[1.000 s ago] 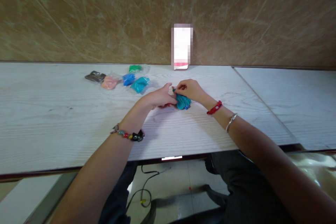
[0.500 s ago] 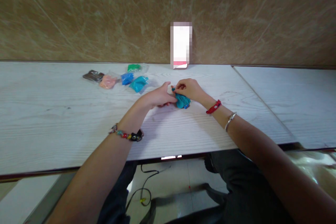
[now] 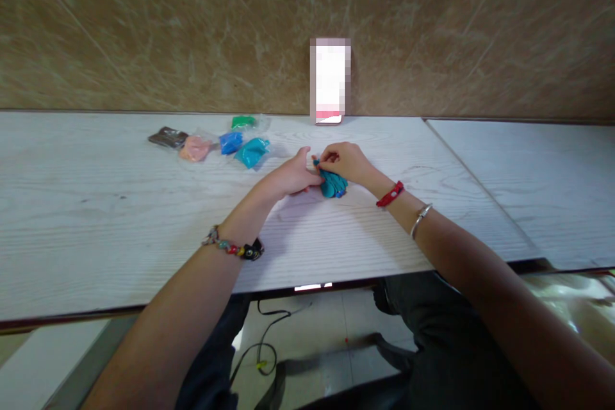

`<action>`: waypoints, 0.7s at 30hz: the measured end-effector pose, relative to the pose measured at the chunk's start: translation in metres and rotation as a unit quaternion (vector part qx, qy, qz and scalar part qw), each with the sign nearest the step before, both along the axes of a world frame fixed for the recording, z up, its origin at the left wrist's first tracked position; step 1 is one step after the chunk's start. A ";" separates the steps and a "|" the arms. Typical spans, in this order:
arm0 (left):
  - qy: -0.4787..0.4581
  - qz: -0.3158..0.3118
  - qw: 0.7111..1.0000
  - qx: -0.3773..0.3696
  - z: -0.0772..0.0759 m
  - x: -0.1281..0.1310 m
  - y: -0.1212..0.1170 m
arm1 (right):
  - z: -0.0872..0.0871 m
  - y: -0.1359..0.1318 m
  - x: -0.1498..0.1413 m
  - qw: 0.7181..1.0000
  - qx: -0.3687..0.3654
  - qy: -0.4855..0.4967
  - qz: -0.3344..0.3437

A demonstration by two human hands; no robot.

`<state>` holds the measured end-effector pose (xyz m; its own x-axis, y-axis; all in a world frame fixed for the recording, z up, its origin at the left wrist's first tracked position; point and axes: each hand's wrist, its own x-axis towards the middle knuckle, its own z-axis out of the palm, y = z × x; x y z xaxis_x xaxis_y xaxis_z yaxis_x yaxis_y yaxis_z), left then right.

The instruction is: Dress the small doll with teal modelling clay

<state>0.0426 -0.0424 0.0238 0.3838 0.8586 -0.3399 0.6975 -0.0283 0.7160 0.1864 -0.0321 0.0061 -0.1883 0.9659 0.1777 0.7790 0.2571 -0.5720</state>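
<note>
While the right hand [image 3: 350,162] is pinching the tip of the teal piece [image 3: 332,186] between both hands, its ridged layers already formed, the left hand [image 3: 294,176] is touching its side, thumb spread, and bagged lumps [image 3: 252,152] are lying beyond on the table [image 3: 144,230].

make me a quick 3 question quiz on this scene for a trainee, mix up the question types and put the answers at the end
1. Multiple choice: on the white wood-grain table, what colour fills the small clear plastic bag farthest to the left?
a) green
b) dark brown
c) pink

2. True or false: the fingers of the left hand and of the right hand are both at the ridged teal soft piece.

3. Fill in the missing word: the silver metal bangle is worn on the ____ arm.

Key: 1 b; 2 true; 3 right
</note>
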 end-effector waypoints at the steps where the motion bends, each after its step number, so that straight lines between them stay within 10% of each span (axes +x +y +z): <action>1: 0.003 -0.001 1.000 0.002 0.000 0.000 0.000 | 0.000 0.000 0.000 1.000 0.003 0.005 -0.005; 12: -0.057 -0.002 0.998 0.001 -0.009 -0.001 0.002 | -0.002 0.002 0.004 0.998 0.058 0.015 -0.003; 21: -0.041 0.005 0.999 0.024 -0.013 0.000 0.005 | 0.001 -0.004 0.016 0.968 0.116 -0.176 0.134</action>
